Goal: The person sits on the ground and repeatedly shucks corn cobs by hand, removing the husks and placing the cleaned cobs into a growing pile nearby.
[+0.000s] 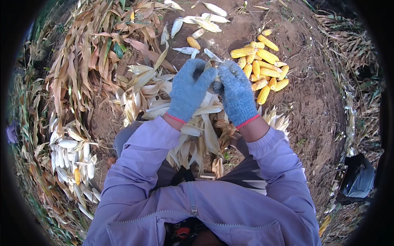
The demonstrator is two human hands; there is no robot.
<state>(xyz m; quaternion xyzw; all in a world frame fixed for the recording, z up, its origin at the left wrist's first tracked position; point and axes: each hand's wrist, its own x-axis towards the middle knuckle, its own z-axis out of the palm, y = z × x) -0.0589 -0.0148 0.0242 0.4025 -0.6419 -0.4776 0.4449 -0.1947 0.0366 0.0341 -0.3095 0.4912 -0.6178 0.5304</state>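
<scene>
My left hand (192,87) and my right hand (237,89), both in grey-blue knit gloves with red cuffs, meet in front of me. Between their fingers they pinch a pale corn husk (211,55); whether an ear is inside is hidden by the gloves. Beneath my hands and wrists spreads a heap of stripped dry husks (209,132), reaching down between my legs. Just right of my right hand lies a pile of bare yellow corn ears (264,69). A single bare ear (193,43) rests on the soil beyond my left hand.
Unhusked ears (206,23) lie scattered at the far side on brown soil (317,101). Dry corn stalks and leaves (80,55) are heaped at the left, with more pale husked ears (67,156) below them. A dark bag (358,176) sits at the right edge.
</scene>
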